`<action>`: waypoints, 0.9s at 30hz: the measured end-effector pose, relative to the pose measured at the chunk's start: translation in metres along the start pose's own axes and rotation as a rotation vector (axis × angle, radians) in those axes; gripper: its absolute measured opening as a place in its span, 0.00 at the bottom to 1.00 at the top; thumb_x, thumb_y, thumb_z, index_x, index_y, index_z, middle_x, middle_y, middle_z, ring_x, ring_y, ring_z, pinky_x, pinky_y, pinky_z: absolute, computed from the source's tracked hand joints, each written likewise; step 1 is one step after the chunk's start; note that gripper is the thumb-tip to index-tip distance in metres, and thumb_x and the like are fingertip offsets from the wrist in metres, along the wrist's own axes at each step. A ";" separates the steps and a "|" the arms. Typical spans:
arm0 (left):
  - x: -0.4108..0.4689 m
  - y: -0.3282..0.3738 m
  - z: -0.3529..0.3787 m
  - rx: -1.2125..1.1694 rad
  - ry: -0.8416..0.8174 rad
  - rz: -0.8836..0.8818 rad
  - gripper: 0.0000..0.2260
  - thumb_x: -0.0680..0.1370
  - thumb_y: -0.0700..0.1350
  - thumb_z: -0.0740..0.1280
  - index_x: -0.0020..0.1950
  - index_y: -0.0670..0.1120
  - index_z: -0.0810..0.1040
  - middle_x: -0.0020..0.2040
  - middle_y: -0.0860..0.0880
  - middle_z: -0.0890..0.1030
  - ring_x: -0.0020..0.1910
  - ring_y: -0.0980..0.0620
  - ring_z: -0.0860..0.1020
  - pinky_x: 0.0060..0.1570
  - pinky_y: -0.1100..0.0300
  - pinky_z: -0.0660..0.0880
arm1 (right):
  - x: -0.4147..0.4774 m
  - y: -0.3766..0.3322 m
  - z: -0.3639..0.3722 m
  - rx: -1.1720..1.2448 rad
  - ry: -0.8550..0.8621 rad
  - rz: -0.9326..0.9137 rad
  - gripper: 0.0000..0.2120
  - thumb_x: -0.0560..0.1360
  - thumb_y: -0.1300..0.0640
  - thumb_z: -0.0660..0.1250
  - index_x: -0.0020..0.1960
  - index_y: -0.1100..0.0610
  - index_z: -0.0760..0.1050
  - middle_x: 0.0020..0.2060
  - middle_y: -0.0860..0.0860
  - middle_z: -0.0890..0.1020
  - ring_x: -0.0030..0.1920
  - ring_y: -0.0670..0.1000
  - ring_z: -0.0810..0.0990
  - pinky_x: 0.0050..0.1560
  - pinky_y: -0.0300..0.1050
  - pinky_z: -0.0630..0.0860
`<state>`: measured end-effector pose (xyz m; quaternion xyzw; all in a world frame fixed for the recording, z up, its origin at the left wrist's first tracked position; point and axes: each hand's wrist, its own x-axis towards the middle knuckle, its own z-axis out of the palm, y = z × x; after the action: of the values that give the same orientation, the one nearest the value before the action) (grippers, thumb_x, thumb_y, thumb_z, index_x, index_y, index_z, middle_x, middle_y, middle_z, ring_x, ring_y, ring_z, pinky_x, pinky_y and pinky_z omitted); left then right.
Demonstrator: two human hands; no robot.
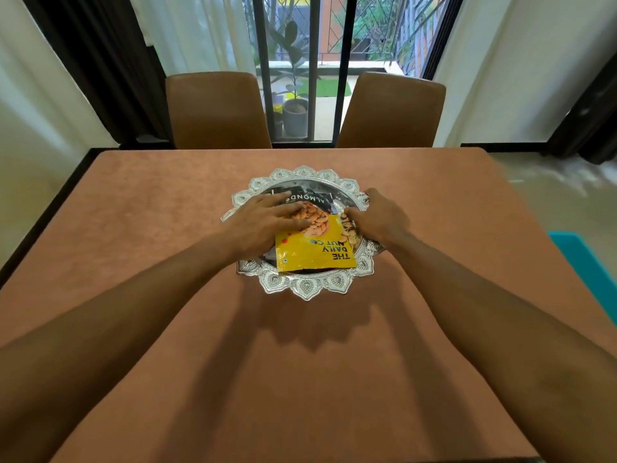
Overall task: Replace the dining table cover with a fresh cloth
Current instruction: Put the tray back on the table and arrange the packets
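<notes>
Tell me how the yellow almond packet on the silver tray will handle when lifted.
The almond packet probably flops: a thin pouch lying flat under the left hand. Its glossy film may slide on the shiny silver tray. Being so flat, likely light.

Daylight from window, soft forearm shadows, wide-angle edge distortion

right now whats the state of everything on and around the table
cloth, spread flat on the table, not yet removed
tray, sitting on the cloth, holding packets
packet, lying flat in the tray
left hand, fingers straight, resting on the packet
right hand, on the tray's right side, grip unclear
chairs, pushed in at the far side
curtains, drawn aside
</notes>
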<state>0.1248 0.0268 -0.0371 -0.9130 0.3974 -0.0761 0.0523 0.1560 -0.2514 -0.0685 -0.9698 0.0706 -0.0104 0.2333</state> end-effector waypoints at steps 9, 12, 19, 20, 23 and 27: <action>-0.029 -0.018 -0.042 -0.268 0.385 -0.164 0.16 0.80 0.45 0.62 0.65 0.45 0.80 0.62 0.45 0.82 0.61 0.42 0.79 0.61 0.48 0.74 | -0.006 -0.006 -0.006 -0.107 -0.001 0.017 0.32 0.76 0.34 0.63 0.73 0.51 0.67 0.56 0.55 0.83 0.55 0.59 0.81 0.50 0.50 0.74; -0.034 -0.024 -0.056 -0.347 0.507 -0.332 0.14 0.80 0.40 0.62 0.63 0.44 0.82 0.58 0.45 0.84 0.56 0.43 0.81 0.55 0.52 0.75 | -0.010 -0.016 -0.013 -0.247 0.053 -0.054 0.31 0.77 0.36 0.65 0.74 0.50 0.64 0.63 0.56 0.77 0.61 0.59 0.76 0.56 0.56 0.74; -0.038 -0.018 -0.062 -0.606 0.622 -0.780 0.13 0.83 0.46 0.62 0.54 0.39 0.81 0.45 0.43 0.83 0.44 0.42 0.80 0.38 0.52 0.71 | -0.025 -0.067 -0.029 0.012 -0.246 -0.445 0.18 0.75 0.50 0.72 0.64 0.48 0.78 0.57 0.51 0.81 0.58 0.54 0.80 0.52 0.46 0.74; -0.038 -0.018 -0.061 -0.659 0.648 -0.838 0.12 0.83 0.46 0.62 0.56 0.40 0.81 0.48 0.43 0.84 0.47 0.44 0.80 0.42 0.52 0.74 | -0.031 -0.075 -0.029 0.007 -0.287 -0.447 0.16 0.75 0.48 0.72 0.62 0.48 0.80 0.57 0.50 0.82 0.58 0.53 0.80 0.53 0.46 0.75; -0.035 -0.017 -0.063 -0.751 0.708 -0.980 0.11 0.82 0.44 0.62 0.61 0.43 0.80 0.53 0.46 0.83 0.49 0.50 0.78 0.44 0.58 0.71 | -0.051 -0.093 -0.019 -0.088 -0.241 -0.374 0.22 0.75 0.34 0.66 0.60 0.48 0.79 0.61 0.51 0.82 0.60 0.54 0.79 0.56 0.49 0.74; -0.032 -0.014 -0.059 -0.777 0.691 -1.058 0.10 0.82 0.44 0.62 0.61 0.45 0.77 0.54 0.48 0.82 0.52 0.46 0.79 0.50 0.53 0.75 | -0.082 -0.111 0.007 -0.295 -0.137 -0.382 0.29 0.73 0.31 0.66 0.60 0.54 0.76 0.52 0.54 0.83 0.54 0.57 0.80 0.45 0.49 0.73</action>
<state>0.1025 0.0574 0.0197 -0.8592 -0.1036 -0.2280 -0.4462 0.0902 -0.1387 -0.0230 -0.9875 -0.1291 0.0217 0.0875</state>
